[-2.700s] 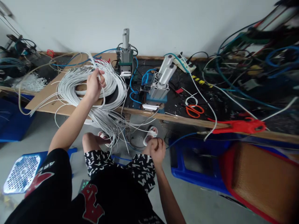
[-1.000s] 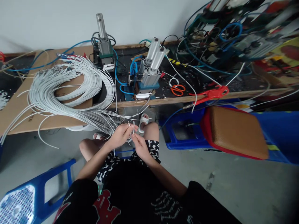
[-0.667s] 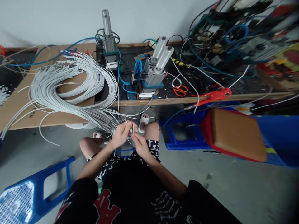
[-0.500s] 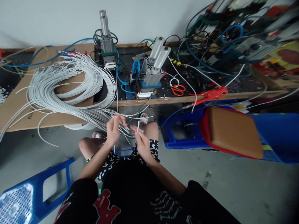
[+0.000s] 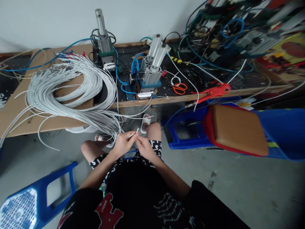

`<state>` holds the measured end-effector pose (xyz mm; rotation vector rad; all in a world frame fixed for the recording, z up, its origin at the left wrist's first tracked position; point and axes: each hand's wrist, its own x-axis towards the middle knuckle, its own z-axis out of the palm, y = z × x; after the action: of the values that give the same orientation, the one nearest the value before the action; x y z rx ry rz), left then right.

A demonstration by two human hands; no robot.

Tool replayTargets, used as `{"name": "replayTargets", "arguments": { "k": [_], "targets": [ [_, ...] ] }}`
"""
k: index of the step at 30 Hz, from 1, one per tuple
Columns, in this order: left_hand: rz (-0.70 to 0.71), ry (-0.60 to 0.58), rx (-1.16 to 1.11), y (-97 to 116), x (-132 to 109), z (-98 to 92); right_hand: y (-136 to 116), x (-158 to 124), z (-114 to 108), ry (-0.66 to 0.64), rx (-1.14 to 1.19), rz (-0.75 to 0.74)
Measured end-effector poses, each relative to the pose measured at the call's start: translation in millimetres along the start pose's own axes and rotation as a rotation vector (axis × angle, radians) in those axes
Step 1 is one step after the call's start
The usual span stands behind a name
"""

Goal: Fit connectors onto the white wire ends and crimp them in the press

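My left hand (image 5: 124, 143) is closed in front of my lap, with thumb and fingers pinching a white cable (image 5: 137, 130) whose short end sticks up past the fingertips. Against it sits my right hand (image 5: 145, 148), its fingers pressed together at the left fingertips; what they grip is hidden. Just beyond the hands, loose ends hang over the bench edge from a big coiled bundle of white cables (image 5: 100, 116). The bundle lies on a flat sheet of cardboard (image 5: 14, 122).
Two pneumatic presses (image 5: 152, 71) (image 5: 105, 44) stand on the dark bench with blue hoses. Orange-handled scissors (image 5: 179, 89) and a red air gun (image 5: 218, 91) lie to the right. Blue stools (image 5: 40, 190) (image 5: 176, 144) flank me; a brown cushion (image 5: 239, 130) is at right.
My hands have come together from apart. The left moved down and right, away from the cable bundle, and closed. The white piece that stood upright in my right fingers now shows tilted between both hands.
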<state>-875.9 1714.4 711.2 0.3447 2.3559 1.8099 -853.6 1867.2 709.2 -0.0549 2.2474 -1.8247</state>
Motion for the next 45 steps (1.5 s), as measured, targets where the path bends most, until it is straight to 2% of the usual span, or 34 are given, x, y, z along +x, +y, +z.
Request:
{"name": "replayTargets", "arguments": {
  "k": [3,9,14,21,28,32,38,45],
  "targets": [
    [0.011,-0.027,0.041,1.6,1.0,-5.4,-3.6,3.7,-12.1,-0.033,-0.018,-0.041],
    [-0.014,-0.123,0.063,10.5,4.4,-11.2,-14.6,18.5,-36.3,0.145,0.181,-0.025],
    [0.001,-0.188,0.070,12.0,5.7,-8.3,-26.2,26.0,-38.0,0.202,0.267,-0.030],
    [0.014,-0.103,0.125,7.7,5.5,-7.2,-24.4,28.0,-33.4,0.199,0.302,-0.007],
    [0.046,-0.095,0.222,5.3,5.0,-4.1,-20.2,26.3,-42.7,0.188,0.245,-0.017],
    [0.123,-0.047,0.284,3.7,4.4,1.7,-23.3,25.5,-31.8,0.225,0.387,0.074],
    [0.236,0.110,0.306,-2.4,5.0,10.9,-24.7,23.2,-6.0,0.431,0.597,0.162],
    [0.177,0.109,0.199,-4.3,5.0,16.4,-26.5,20.8,9.0,0.536,0.742,0.183]
  ]
}}
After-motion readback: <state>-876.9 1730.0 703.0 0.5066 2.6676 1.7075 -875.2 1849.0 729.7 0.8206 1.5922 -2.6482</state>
